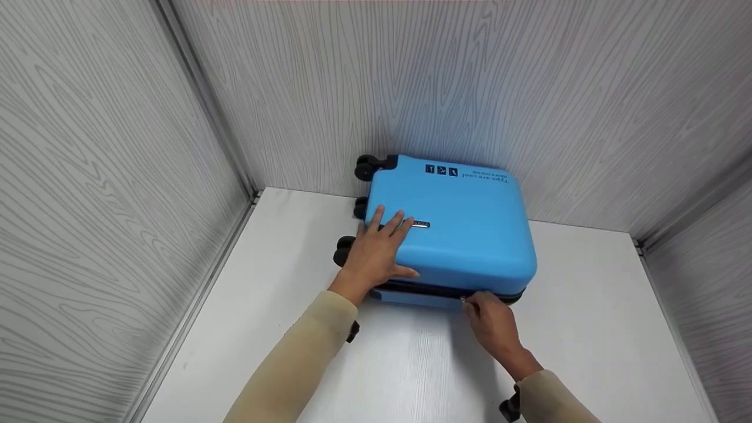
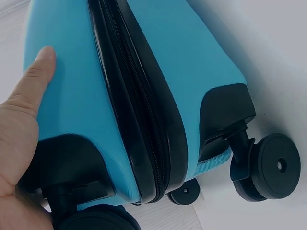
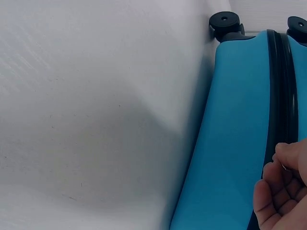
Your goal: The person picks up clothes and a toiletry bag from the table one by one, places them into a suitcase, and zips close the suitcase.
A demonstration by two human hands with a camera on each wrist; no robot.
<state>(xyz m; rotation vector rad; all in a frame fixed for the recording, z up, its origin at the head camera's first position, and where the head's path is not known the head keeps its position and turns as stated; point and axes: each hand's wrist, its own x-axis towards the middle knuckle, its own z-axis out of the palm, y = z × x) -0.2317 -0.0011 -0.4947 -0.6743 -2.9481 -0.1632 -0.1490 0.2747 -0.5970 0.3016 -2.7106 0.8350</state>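
A light-blue hard-shell suitcase [image 1: 470,217] lies on its broad side, its black wheels [image 1: 345,252] pointing left. My left hand [image 1: 373,252] rests on the top shell near the wheel end, fingers spread; its thumb lies against the side in the left wrist view. Around the suitcase's side runs a black-edged zipper [image 2: 139,93], whose teeth look closed along the stretch seen there. Toward the right part of the front side, my right hand [image 1: 494,323] pinches a small metal zipper pull [image 1: 463,299] between thumb and curled fingers. In the right wrist view the fingers mostly hide that pull.
The suitcase lies on a white surface [image 1: 405,364], close to a wood-grain back panel [image 1: 352,88]. Similar panels rise at the left [image 1: 88,176] and right [image 1: 711,247]. Dark devices [image 1: 510,406] are strapped at both wrists.
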